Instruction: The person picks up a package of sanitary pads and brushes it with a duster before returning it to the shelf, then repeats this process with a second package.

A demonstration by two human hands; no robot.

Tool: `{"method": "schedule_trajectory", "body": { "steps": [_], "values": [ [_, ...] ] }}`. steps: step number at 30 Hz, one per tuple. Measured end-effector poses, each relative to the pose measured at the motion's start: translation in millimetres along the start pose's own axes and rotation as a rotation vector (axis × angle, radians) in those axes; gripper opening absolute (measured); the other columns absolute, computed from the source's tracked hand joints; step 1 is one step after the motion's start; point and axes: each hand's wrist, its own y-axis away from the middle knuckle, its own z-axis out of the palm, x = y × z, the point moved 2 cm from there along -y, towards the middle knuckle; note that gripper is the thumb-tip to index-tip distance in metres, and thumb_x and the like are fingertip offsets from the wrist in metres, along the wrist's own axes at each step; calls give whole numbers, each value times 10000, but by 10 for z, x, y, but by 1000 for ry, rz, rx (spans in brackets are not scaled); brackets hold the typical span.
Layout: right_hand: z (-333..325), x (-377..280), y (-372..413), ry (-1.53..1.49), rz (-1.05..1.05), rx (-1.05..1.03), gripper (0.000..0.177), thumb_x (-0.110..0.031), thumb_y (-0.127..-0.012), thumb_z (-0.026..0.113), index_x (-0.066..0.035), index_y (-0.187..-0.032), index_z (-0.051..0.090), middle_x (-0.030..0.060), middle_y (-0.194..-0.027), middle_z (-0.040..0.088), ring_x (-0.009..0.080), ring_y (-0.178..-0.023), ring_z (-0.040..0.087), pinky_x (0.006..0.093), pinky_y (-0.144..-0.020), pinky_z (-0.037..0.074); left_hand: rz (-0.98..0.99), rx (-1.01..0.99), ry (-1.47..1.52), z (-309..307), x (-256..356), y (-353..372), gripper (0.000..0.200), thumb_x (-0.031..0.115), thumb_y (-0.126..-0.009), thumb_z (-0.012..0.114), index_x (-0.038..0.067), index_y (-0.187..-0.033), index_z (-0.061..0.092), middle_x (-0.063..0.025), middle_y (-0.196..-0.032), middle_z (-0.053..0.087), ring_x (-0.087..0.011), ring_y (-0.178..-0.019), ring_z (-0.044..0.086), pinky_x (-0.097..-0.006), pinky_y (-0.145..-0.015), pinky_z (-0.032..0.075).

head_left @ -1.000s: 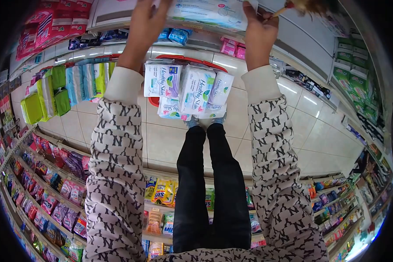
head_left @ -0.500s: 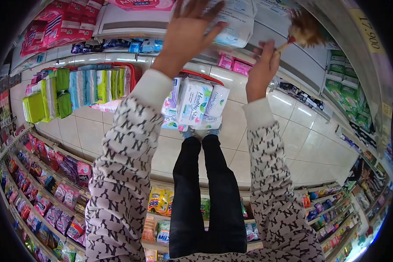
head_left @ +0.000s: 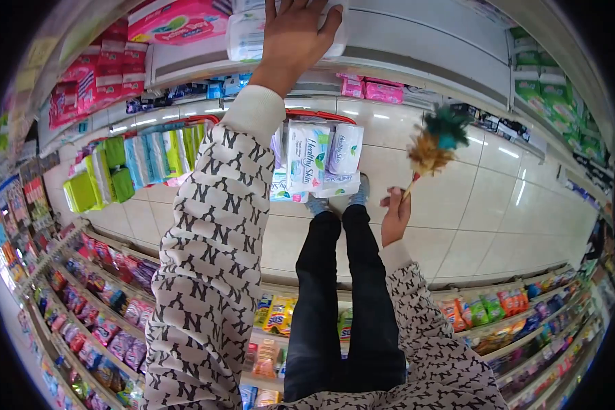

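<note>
From where I stand, the left hand (head_left: 295,42) is up at the top of the frame, laid over a white pack (head_left: 244,35) on the pale shelf (head_left: 417,44); its fingers are spread apart rather than curled round anything, though the tips run close to the upper edge and I can't fairly say how firmly they press. Just beside that pack, toward the upper left, sits a large pink pack (head_left: 184,22). The right hand (head_left: 394,217) is lower, right of the middle of the frame, well apart from the shelf, its fingers closed round the thin handle of a feather duster (head_left: 430,154), whose brown and teal plumes tilt toward the upper right over the tiled floor (head_left: 492,195). Near the centre, right by the person's shoes, white Healthy Skin packs (head_left: 309,156) are heaped with a red basket rim (head_left: 331,116) showing behind them. Over on the left, green and blue packs (head_left: 147,160) stand in a row, another red edge above them. Along the bottom, more shelves of bright packets flank the person's black trousers (head_left: 348,301).
</note>
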Motion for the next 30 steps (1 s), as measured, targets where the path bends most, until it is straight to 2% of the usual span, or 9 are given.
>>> {"method": "schedule_trajectory", "body": {
  "steps": [8,10,11,13,16,22,26,28,30],
  "values": [
    [-881,955,765,55,408,-34,366,-395,-970,561,-30,-967,540,24,-843,565,87,-662,509,234,-618,453,-63,-127,-200,279,-64,-65,520,337,-960,448,148,-1444,414,-147,-1513,356,-374,-1411,280,-531,-1144,183],
    [-1044,1144,877,114,500,-75,450,-485,-950,554,-36,-928,556,26,-805,571,82,-657,518,234,-622,461,173,20,-476,299,-162,-93,486,364,-1025,317,94,-1423,385,-209,-1390,478,-357,-1321,419,-412,-1109,295],
    [-1126,1231,945,165,526,-106,465,-495,-947,554,-31,-917,564,32,-795,579,95,-668,533,249,-627,465,-167,-55,69,248,-229,-136,514,394,-1012,259,148,-1436,415,-147,-1497,376,-394,-1399,289,-574,-1129,193],
    [-1339,1601,1132,331,582,-199,546,-568,-937,512,-29,-866,574,59,-727,590,159,-688,592,310,-647,482,-139,109,-272,173,-462,-126,562,479,-985,289,156,-1404,478,-145,-1504,374,-416,-1400,285,-590,-1133,155],
    [-1498,1930,1380,545,512,-312,492,-487,-996,402,-39,-869,564,162,-792,631,366,-806,632,449,-716,487,-417,-107,-359,114,-566,0,615,533,-969,245,228,-1497,326,-138,-1555,279,-425,-1431,193,-589,-1142,91],
    [-1580,1867,1424,828,320,-470,392,-392,-1004,406,-38,-907,541,206,-917,622,414,-852,601,514,-733,470,-404,-138,-319,140,-700,17,627,545,-966,214,267,-1527,235,-122,-1581,218,-399,-1448,163,-571,-1149,35],
    [-1698,2167,1488,862,380,-519,429,-410,-1008,383,-27,-893,538,215,-862,619,436,-833,592,517,-714,460,220,77,-448,174,-1743,164,516,406,-986,380,116,-1413,391,-214,-1475,352,-399,-1347,321,-509,-1114,219],
    [-1712,2018,1439,713,438,-455,423,-405,-1006,402,-23,-884,537,215,-822,614,437,-818,588,505,-701,459,-319,132,279,-213,-907,501,504,270,-930,578,10,-1329,414,-253,-1376,405,-397,-1258,373,-484,-1052,292],
    [-1754,2038,1473,596,403,-387,382,-382,-996,443,-31,-877,538,184,-836,602,410,-788,587,477,-686,465,12,322,-114,-307,-202,1009,569,250,-895,644,-26,-1329,400,-265,-1347,413,-400,-1242,375,-497,-1042,289]
  ]
}}
